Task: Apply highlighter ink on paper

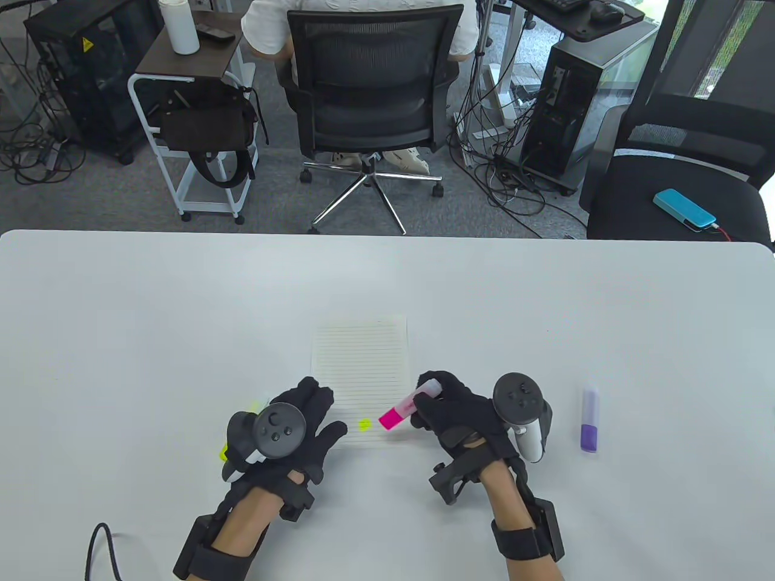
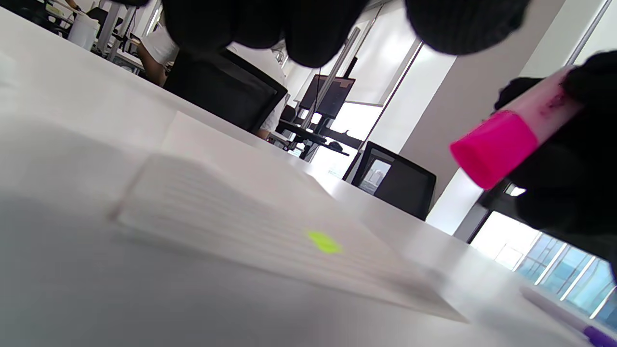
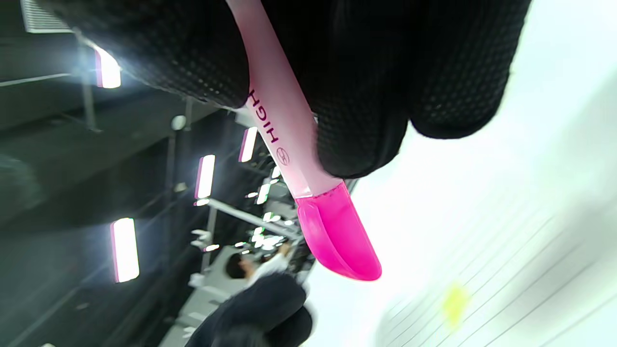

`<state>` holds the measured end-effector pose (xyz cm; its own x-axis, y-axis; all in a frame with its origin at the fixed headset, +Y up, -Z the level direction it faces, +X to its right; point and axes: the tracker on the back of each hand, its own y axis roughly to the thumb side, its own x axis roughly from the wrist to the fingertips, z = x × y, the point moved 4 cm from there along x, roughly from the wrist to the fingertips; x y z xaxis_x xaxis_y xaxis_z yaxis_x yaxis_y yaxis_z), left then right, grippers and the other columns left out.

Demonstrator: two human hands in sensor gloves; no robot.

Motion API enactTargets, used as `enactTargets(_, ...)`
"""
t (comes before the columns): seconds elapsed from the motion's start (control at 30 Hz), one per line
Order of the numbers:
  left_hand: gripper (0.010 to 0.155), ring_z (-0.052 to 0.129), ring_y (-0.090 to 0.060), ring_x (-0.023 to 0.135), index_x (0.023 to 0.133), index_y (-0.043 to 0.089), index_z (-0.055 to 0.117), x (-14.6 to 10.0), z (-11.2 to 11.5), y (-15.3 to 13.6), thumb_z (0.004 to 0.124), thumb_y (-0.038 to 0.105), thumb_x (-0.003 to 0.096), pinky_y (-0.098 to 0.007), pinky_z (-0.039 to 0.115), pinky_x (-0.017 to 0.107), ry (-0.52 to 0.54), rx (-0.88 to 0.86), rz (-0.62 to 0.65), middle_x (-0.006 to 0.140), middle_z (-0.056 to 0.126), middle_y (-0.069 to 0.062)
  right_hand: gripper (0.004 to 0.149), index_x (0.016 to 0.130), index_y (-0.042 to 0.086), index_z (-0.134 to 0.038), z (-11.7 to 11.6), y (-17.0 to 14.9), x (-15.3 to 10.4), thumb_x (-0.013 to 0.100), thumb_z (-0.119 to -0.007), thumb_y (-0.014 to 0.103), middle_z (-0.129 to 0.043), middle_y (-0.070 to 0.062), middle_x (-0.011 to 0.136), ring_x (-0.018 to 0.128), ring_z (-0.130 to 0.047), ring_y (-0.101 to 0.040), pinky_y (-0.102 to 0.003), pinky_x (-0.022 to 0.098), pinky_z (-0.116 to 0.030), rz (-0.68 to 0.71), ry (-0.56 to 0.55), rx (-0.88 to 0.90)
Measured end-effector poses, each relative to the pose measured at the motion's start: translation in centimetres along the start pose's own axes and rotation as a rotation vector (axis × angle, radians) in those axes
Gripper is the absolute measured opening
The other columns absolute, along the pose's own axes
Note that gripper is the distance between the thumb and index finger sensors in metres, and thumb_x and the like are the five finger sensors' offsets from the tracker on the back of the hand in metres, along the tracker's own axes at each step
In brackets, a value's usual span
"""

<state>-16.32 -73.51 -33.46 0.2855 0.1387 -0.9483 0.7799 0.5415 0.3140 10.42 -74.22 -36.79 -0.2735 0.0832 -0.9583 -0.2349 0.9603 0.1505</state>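
A lined sheet of paper (image 1: 360,363) lies at the table's middle, with a small yellow mark (image 1: 364,425) near its lower edge. My right hand (image 1: 442,399) grips a pink highlighter (image 1: 402,411) whose pink cap is on and points left, just above the paper's lower right corner. The right wrist view shows my fingers (image 3: 366,96) curled round the pink highlighter's barrel (image 3: 279,130), with the yellow mark (image 3: 455,296) below. My left hand (image 1: 315,405) rests with straight fingers on the paper's lower left corner. In the left wrist view the pink cap (image 2: 494,147) hovers above the paper (image 2: 231,212).
A capped purple highlighter (image 1: 590,420) lies to the right of my right hand. A yellow highlighter (image 1: 224,451) peeks out from under my left hand's tracker. A black cable (image 1: 100,544) loops at the front left. Office chairs and a seated person are beyond the table's far edge.
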Motion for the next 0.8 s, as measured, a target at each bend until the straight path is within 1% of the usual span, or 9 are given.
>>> enactTargets(0.07, 0.075, 0.068, -0.043, 0.095, 0.102, 0.017, 0.06, -0.1, 0.2, 0.7, 0.07, 0.061, 0.0426, -0.067, 0.054, 0.068, 0.001, -0.052, 0.047, 0.109, 0.058, -0.014, 0.047, 0.087, 0.015, -0.075, -1.6, 0.3, 0.0, 0.046, -0.089, 0.034, -0.081, -0.02, 0.085, 0.061, -0.102, -0.035, -0.053, 0.045, -0.087, 0.03, 0.039, 0.096)
enactTargets(0.13, 0.075, 0.083, -0.039, 0.087, 0.101, 0.017, 0.062, -0.1, 0.5, 1.6, 0.07, 0.063, 0.0417, -0.064, 0.064, 0.064, -0.028, -0.059, 0.104, 0.103, 0.072, -0.012, 0.047, 0.086, 0.014, -0.076, -3.1, 0.7, -0.1, 0.045, -0.091, 0.031, -0.082, -0.022, 0.084, 0.057, -0.104, -0.035, -0.052, 0.043, -0.088, 0.062, 0.037, 0.193)
enactTargets(0.23, 0.072, 0.105, -0.026, 0.061, 0.096, 0.015, 0.072, -0.2, 0.9, 2.7, 0.071, 0.062, 0.0413, -0.055, 0.083, 0.053, -0.027, -0.094, 0.157, 0.086, 0.091, -0.008, 0.046, 0.086, 0.014, -0.077, -4.8, 0.8, -0.2, 0.046, -0.09, 0.033, -0.082, -0.022, 0.084, 0.058, -0.104, -0.035, -0.052, 0.044, -0.088, 0.066, 0.099, 0.174)
enactTargets(0.3, 0.065, 0.108, -0.016, 0.043, 0.088, 0.011, 0.078, -0.2, 1.2, 3.2, 0.072, 0.056, 0.0416, -0.049, 0.089, 0.045, -0.023, -0.071, 0.181, 0.072, 0.098, -0.004, 0.047, 0.088, 0.016, -0.075, -5.7, 0.9, -0.3, 0.047, -0.089, 0.035, -0.08, -0.022, 0.086, 0.06, -0.101, -0.036, -0.054, 0.046, -0.085, 0.086, 0.151, 0.111)
enactTargets(0.37, 0.063, 0.107, -0.011, 0.038, 0.086, 0.01, 0.077, -0.1, 1.4, 3.2, 0.068, 0.054, 0.0415, -0.046, 0.091, 0.043, -0.055, -0.078, 0.2, 0.067, 0.097, 0.0, 0.05, 0.09, 0.014, -0.074, -5.5, 0.8, -0.2, 0.047, -0.089, 0.034, -0.082, -0.022, 0.083, 0.057, -0.101, -0.035, -0.054, 0.044, -0.085, 0.081, 0.141, 0.125)
enactTargets(0.5, 0.061, 0.104, -0.013, 0.038, 0.086, 0.01, 0.077, 0.1, 1.7, 3.0, 0.071, 0.05, 0.0406, -0.049, 0.087, 0.047, -0.093, -0.138, 0.19, 0.067, 0.096, 0.0, 0.054, 0.093, 0.013, -0.071, -5.3, 1.0, -0.2, 0.046, -0.09, 0.033, -0.083, -0.021, 0.083, 0.054, -0.101, -0.035, -0.053, 0.043, -0.085, 0.117, 0.129, 0.108)
enactTargets(0.6, 0.06, 0.104, -0.015, 0.042, 0.088, 0.012, 0.076, 0.1, 2.0, 2.8, 0.072, 0.048, 0.0405, -0.051, 0.085, 0.049, -0.122, -0.126, 0.186, 0.069, 0.095, -0.001, 0.049, 0.089, 0.015, -0.075, -5.5, 0.9, -0.1, 0.046, -0.09, 0.032, -0.084, -0.02, 0.083, 0.054, -0.101, -0.035, -0.054, 0.044, -0.085, 0.123, 0.145, 0.086)
enactTargets(0.67, 0.06, 0.104, -0.017, 0.048, 0.089, 0.012, 0.075, 0.1, 2.2, 2.7, 0.073, 0.046, 0.0405, -0.053, 0.083, 0.052, -0.131, -0.123, 0.175, 0.073, 0.093, -0.002, 0.047, 0.088, 0.015, -0.077, -5.5, 1.0, -0.2, 0.046, -0.09, 0.03, -0.084, -0.021, 0.083, 0.054, -0.102, -0.036, -0.054, 0.044, -0.085, 0.126, 0.135, 0.058)
enactTargets(0.8, 0.062, 0.101, -0.02, 0.06, 0.095, 0.01, 0.066, 0.0, 2.2, 3.1, 0.072, 0.04, 0.0407, -0.056, 0.079, 0.056, -0.096, -0.077, 0.18, 0.083, 0.087, -0.006, 0.045, 0.086, 0.014, -0.078, -5.3, 1.7, -0.4, 0.046, -0.089, 0.03, -0.086, -0.022, 0.08, 0.052, -0.104, -0.035, -0.053, 0.042, -0.088, 0.151, 0.084, -0.034)
